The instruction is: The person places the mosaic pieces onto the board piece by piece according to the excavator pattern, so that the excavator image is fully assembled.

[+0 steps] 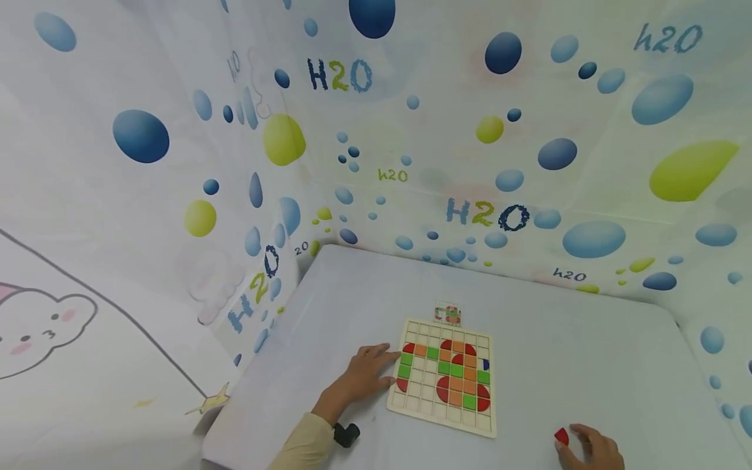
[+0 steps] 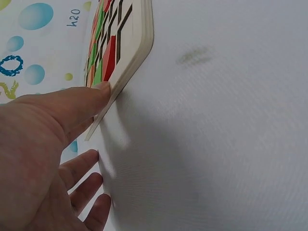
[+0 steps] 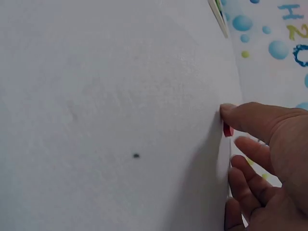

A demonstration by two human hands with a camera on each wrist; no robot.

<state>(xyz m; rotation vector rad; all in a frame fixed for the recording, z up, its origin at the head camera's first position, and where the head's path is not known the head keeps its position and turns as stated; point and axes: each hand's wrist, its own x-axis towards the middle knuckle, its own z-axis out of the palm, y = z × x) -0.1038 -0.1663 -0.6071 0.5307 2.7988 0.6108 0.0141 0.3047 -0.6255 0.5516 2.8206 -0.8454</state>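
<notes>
A square wooden grid board lies on the table, with red, green and orange pieces in part of its cells and a small dark blue piece at its right side. My left hand rests at the board's left edge, fingers spread. In the left wrist view its thumb touches the rim beside a red piece. Off to the right of the board, my right hand has a red rounded piece between thumb and index fingertip. The thumb partly hides this piece in the right wrist view.
A small card with a coloured pattern lies just beyond the board's far edge. Near my left sleeve sits a small black object. Sheets printed with drops and lettering enclose the white table at the back and left.
</notes>
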